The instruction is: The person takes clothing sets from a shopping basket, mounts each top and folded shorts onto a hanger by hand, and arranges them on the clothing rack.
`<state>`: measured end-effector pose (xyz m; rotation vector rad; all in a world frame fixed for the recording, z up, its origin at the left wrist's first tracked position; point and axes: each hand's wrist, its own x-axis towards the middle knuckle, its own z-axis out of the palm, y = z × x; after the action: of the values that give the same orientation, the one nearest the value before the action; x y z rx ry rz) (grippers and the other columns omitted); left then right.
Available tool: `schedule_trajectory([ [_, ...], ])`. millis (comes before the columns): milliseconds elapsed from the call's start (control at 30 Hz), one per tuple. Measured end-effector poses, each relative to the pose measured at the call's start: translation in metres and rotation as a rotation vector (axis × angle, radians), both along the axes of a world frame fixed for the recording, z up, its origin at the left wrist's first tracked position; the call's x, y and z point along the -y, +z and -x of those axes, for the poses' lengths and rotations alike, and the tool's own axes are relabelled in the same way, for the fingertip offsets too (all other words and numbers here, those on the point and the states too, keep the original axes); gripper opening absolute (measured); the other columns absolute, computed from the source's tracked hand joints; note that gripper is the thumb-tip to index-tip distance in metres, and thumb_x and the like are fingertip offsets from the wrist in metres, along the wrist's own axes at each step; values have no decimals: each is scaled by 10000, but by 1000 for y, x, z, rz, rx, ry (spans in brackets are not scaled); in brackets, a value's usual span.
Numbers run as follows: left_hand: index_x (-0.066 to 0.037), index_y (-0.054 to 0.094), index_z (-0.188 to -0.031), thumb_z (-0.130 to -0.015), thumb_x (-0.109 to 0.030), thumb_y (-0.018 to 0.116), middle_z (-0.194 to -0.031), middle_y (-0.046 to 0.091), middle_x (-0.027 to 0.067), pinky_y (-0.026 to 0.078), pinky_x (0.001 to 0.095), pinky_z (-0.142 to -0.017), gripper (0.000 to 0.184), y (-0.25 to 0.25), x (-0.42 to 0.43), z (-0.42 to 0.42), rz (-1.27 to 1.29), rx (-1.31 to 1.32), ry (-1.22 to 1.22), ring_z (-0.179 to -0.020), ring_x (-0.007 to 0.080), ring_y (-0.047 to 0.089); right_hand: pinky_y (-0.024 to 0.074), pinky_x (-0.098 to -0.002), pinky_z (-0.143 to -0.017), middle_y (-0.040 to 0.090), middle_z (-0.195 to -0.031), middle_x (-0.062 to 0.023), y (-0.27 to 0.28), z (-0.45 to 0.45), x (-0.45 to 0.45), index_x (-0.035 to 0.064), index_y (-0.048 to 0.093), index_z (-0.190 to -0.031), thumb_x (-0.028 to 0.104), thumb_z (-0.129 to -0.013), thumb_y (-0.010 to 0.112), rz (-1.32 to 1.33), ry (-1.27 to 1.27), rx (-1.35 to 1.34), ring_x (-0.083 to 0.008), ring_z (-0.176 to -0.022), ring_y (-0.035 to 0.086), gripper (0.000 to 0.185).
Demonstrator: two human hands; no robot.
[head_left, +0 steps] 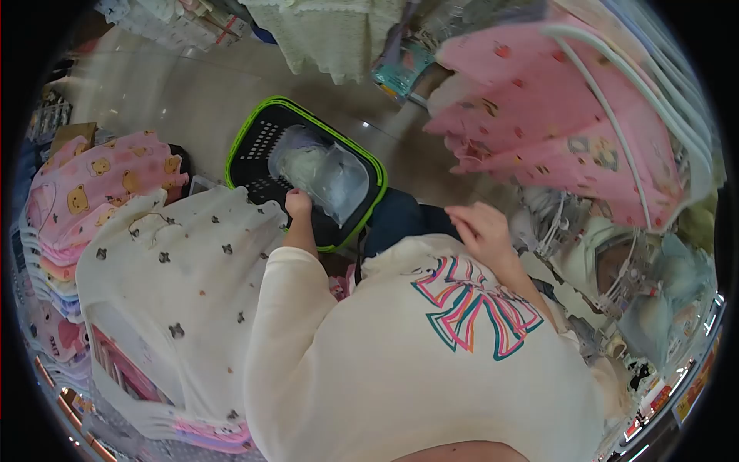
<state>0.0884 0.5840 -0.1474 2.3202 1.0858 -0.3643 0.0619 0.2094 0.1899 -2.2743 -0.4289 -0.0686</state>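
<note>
In the head view, a black shopping basket with a bright green rim is in front of me. Clear plastic packages with pale contents lie inside it. My left hand is closed in a fist over the near side of the basket, close to the packages. What its fingers grip is hidden. My right hand is held in front of my body, its fingers loosely bent and apart, with nothing visible in it. The nearest thing above it is pink printed clothing on white hangers.
White clothing with small bear prints hangs close on the left, beside pink bear-print garments. Cream lace clothing hangs at the top. Hangers and packaged items crowd the right. Pale tiled floor shows beyond the basket.
</note>
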Motion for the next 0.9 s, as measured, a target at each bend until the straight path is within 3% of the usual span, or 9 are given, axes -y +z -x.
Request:
schedule_trajectory([
  [200, -64, 648, -923, -780, -235, 556, -894, 654, 141, 482, 392, -771, 241, -50, -36, -62, -48, -42, 6, -864, 312, 622, 437, -282, -527, 600, -652, -70, -57, -46, -43, 19, 639, -867, -29, -717, 615, -43, 2, -146, -193, -567, 563, 159],
  [367, -67, 660, -862, -760, -273, 599, -827, 659, 134, 486, 375, -756, 238, -136, -85, -96, -71, -45, 5, -821, 298, 630, 448, -271, -530, 609, -654, -73, -120, -61, -59, 17, 641, -861, -46, -727, 601, -43, 16, -259, -189, -580, 583, 154],
  [400, -100, 634, -961, -756, -205, 587, -967, 635, 129, 471, 384, -796, 234, -148, -91, -102, -3, -96, 33, -906, 299, 607, 442, -277, -519, 607, -663, -73, -136, -61, -59, 26, 638, -867, -34, -718, 617, -48, 7, -260, -194, -569, 573, 162],
  [500, -105, 581, -1072, -763, -223, 592, -1130, 560, 122, 417, 382, -884, 331, -185, -102, -111, -159, -193, -82, -1031, 289, 548, 436, -277, -508, 603, -669, -70, -181, -60, -63, 32, 634, -873, -27, -708, 633, -40, 14, -270, -195, -551, 564, 176],
  [533, -92, 517, -1161, -763, -239, 600, -1245, 468, 111, 352, 398, -951, 432, -194, -107, -116, -118, -250, -104, -1137, 278, 469, 436, -274, -507, 603, -667, -68, -193, -59, -62, 31, 633, -873, -30, -707, 633, -27, 20, -269, -192, -548, 564, 177],
  [633, -68, 500, -1175, -758, -243, 605, -1248, 469, 101, 328, 423, -965, 465, -231, -123, -123, -189, -200, -115, -1169, 259, 441, 439, -275, -509, 601, -660, -70, -221, -60, -62, 25, 632, -863, -35, -705, 632, 11, 27, -266, -191, -542, 563, 169],
  [800, -118, 292, -1352, -735, -276, 651, -1382, 348, 96, 223, 515, -1021, 731, -274, -143, -135, -111, -185, -246, -1273, 236, 332, 442, -279, -513, 603, -653, -68, -256, -58, -58, 11, 630, -856, -27, -717, 619, 58, -24, -317, -188, -546, 570, 145],
  [900, -96, 247, -1366, -729, -286, 657, -1363, 387, 93, 269, 479, -1013, 781, -284, -135, -144, -13, -249, -190, -1238, 269, 384, 441, -280, -513, 605, -657, -70, -268, -58, -59, 12, 630, -859, -21, -723, 618, 70, -25, -329, -188, -547, 570, 140],
])
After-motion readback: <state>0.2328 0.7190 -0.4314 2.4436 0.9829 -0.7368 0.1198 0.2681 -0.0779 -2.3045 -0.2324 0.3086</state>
